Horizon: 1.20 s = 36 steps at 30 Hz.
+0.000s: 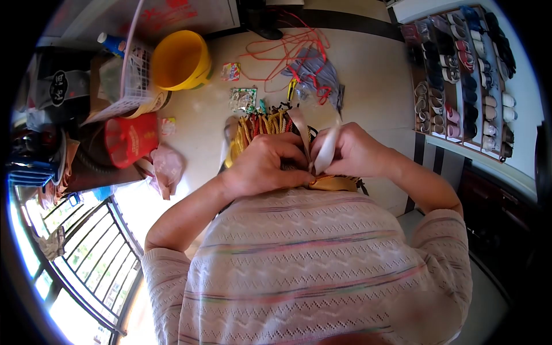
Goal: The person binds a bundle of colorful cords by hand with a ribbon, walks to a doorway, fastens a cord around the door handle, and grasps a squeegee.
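Ribbon (326, 150): pale, located between the two hands, in front of the wearer's midriff, with its upper ends standing free. Its lower part meets the work at a narrow point beside a yellow band (336, 183). Cords (263, 124) in yellow and red lie in a row just beyond the left hand (269, 160).

Left hand: fingers bent, thumb laid toward the foot of the ribbon. I cannot tell from here whether the fingertips are clamped, as the back of the hand covers them. Right hand (352, 150): thumb and fingers drawn together, apparently clamped on the ribbon.

Step in hand, as I judge it: securing the ribbon at its foot, probably by tying. No finished bow or knot can be made out.

Next move: this would call for the left hand to steady the foot while the right draws the ribbon snug, without dragging the cords out of line.

Within the work area, a cutter (292, 88) lies on the floor (368, 77) beyond the cords, near tangled red string (286, 50).
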Motion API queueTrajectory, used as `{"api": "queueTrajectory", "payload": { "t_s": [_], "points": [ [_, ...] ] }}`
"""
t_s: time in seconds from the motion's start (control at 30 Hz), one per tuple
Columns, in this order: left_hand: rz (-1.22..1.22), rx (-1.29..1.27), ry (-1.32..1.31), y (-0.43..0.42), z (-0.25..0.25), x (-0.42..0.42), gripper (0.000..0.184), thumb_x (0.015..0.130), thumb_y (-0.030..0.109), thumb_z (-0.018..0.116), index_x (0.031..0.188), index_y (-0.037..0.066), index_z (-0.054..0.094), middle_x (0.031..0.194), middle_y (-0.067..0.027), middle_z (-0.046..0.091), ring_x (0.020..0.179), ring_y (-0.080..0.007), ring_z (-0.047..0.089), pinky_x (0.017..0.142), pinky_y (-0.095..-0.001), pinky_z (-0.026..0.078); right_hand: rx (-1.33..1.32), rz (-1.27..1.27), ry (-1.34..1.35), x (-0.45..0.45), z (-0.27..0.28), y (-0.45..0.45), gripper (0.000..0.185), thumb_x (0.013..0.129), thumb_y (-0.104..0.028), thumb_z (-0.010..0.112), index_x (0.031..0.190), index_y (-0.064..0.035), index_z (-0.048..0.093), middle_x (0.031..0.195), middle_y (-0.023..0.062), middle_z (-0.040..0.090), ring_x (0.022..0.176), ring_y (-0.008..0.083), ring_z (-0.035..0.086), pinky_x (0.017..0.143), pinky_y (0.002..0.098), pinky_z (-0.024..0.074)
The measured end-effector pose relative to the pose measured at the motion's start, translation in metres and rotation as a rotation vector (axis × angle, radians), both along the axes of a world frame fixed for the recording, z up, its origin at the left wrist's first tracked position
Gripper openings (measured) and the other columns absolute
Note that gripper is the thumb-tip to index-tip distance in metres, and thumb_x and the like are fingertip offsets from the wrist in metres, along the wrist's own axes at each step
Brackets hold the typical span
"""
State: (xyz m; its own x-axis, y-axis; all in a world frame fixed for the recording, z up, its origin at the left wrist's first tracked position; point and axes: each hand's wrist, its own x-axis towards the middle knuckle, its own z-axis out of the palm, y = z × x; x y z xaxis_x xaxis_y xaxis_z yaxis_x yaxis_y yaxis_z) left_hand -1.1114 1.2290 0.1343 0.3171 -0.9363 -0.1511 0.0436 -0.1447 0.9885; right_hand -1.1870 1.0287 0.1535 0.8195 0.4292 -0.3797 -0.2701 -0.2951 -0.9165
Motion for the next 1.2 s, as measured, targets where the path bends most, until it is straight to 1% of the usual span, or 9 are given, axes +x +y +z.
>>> {"api": "queueTrajectory", "payload": {
  "t_s": [0.1,0.27,0.43,0.63,0.87,0.97,1.07,1.17,1.2],
  "points": [
    [0.047,0.039,-0.056,0.001,0.004,-0.002,0.017,0.068,0.01,0.073,0.079,-0.001,0.066,0.092,-0.0117,0.06,0.084,-0.0198,0.059,0.074,-0.0267,0.045,0.191,-0.304,0.341,-0.006,-0.005,-0.002,0.015,0.077,0.004,0.055,0.092,0.0024,0.056,0.082,0.0061,0.062,0.073,0.0129,0.062,0.064,0.0223,0.0512],
    [0.052,-0.028,-0.039,0.004,-0.003,-0.003,0.017,0.067,0.011,0.071,0.08,0.001,0.065,0.095,-0.0146,0.059,0.088,-0.0242,0.059,0.076,-0.0298,0.046,0.324,-0.467,0.498,-0.007,-0.008,-0.002,0.016,0.088,-0.012,0.049,0.096,0.0013,0.052,0.081,0.0084,0.061,0.066,0.0159,0.063,0.059,0.0251,0.0531],
    [-0.012,-0.276,0.071,0.015,-0.01,-0.003,0.015,0.066,0.007,0.071,0.08,0.004,0.066,0.113,-0.018,0.051,0.099,-0.0272,0.055,0.084,-0.0313,0.044,0.381,-0.582,0.518,-0.016,-0.021,-0.003,0.018,0.088,-0.018,0.052,0.095,-0.0022,0.053,0.08,0.0066,0.06,0.064,0.0136,0.061,0.057,0.0246,0.0524],
    [-0.079,-0.168,0.028,0.013,-0.005,0.0,0.015,0.069,0.006,0.069,0.084,0.004,0.066,0.113,-0.0154,0.052,0.098,-0.0252,0.056,0.082,-0.0307,0.045,0.407,-0.65,0.301,-0.003,-0.009,-0.013,0.013,0.088,-0.019,0.054,0.089,-0.0055,0.054,0.074,0.001,0.055,0.057,0.0065,0.052,0.05,0.0194,0.0441],
    [-0.022,-0.147,0.093,0.008,-0.01,-0.006,0.009,0.076,0.005,0.065,0.084,0.001,0.065,0.096,-0.0102,0.059,0.089,-0.0189,0.057,0.075,-0.0277,0.045,0.556,-0.628,0.418,0.005,0.002,-0.012,0.012,0.086,-0.017,0.057,0.09,-0.0057,0.053,0.074,0.0021,0.056,0.058,0.0075,0.053,0.051,0.0188,0.0439],
    [-0.011,-0.156,0.26,0.005,-0.01,-0.005,0.01,0.08,0.006,0.062,0.088,0.0,0.064,0.094,-0.0069,0.06,0.085,-0.0131,0.056,0.073,-0.0252,0.044,0.606,-0.581,0.417,0.005,0.006,-0.013,0.012,0.086,-0.016,0.057,0.09,-0.0058,0.052,0.072,0.0027,0.057,0.058,0.0071,0.053,0.05,0.0178,0.0419],
    [0.065,0.076,0.747,0.007,-0.003,-0.002,0.014,0.083,0.006,0.058,0.095,0.0,0.062,0.092,-0.0031,0.061,0.083,-0.008,0.054,0.073,-0.0231,0.043,0.568,-0.471,0.314,0.006,0.013,-0.012,0.011,0.086,-0.015,0.056,0.089,-0.0057,0.052,0.072,0.0033,0.059,0.058,0.0063,0.052,0.049,0.0172,0.0399],
    [0.066,0.079,0.81,0.006,-0.002,0.0,0.018,0.083,0.003,0.057,0.1,-0.002,0.059,0.102,-0.0068,0.059,0.095,-0.0131,0.055,0.085,-0.0268,0.043,0.561,-0.29,0.17,0.011,0.026,0.0,0.01,0.085,-0.01,0.058,0.089,-0.0039,0.052,0.074,0.0029,0.059,0.063,0.0062,0.053,0.055,0.0185,0.0414],
    [0.099,0.052,0.802,0.005,0.0,-0.001,0.017,0.083,0.004,0.057,0.099,-0.001,0.059,0.098,-0.0051,0.06,0.091,-0.011,0.055,0.082,-0.0254,0.043,0.541,-0.256,0.103,0.014,0.025,0.008,0.009,0.084,-0.008,0.058,0.089,-0.0028,0.053,0.075,0.004,0.059,0.066,0.0075,0.054,0.059,0.0197,0.043]
  ]
}}
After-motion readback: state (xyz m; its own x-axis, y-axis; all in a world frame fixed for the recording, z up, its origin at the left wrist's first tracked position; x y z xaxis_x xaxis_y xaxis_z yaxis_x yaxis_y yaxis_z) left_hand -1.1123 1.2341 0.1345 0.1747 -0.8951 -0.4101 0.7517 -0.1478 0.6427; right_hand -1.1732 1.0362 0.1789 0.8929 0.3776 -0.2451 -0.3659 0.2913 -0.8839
